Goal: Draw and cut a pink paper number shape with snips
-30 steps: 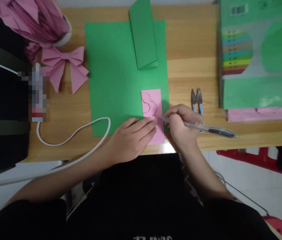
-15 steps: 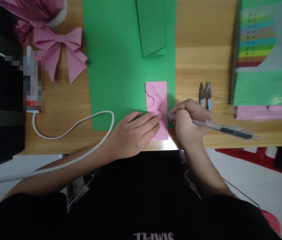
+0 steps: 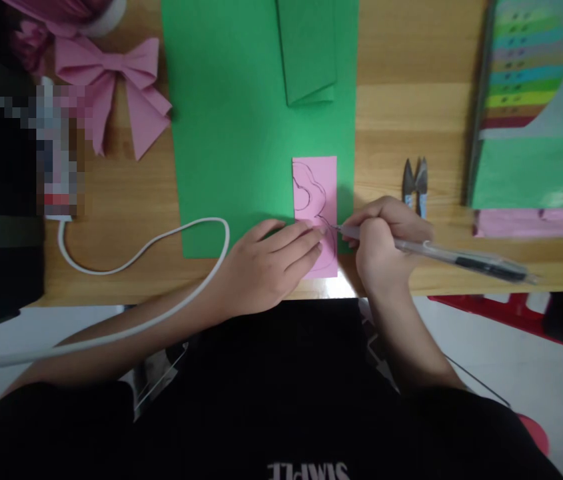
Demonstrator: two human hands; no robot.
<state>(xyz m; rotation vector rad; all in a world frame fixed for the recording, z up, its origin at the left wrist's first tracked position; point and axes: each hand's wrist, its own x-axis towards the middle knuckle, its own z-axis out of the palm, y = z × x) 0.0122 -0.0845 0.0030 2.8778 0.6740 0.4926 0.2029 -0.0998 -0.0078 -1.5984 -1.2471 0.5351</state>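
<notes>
Left grip, flat over a green sheet and the pink paper straddling its near edge, could let the paper slide if it presses lightly, while the right grip, pinched round a pen at the paper's right edge, could overrun it and ink the sheet.
</notes>
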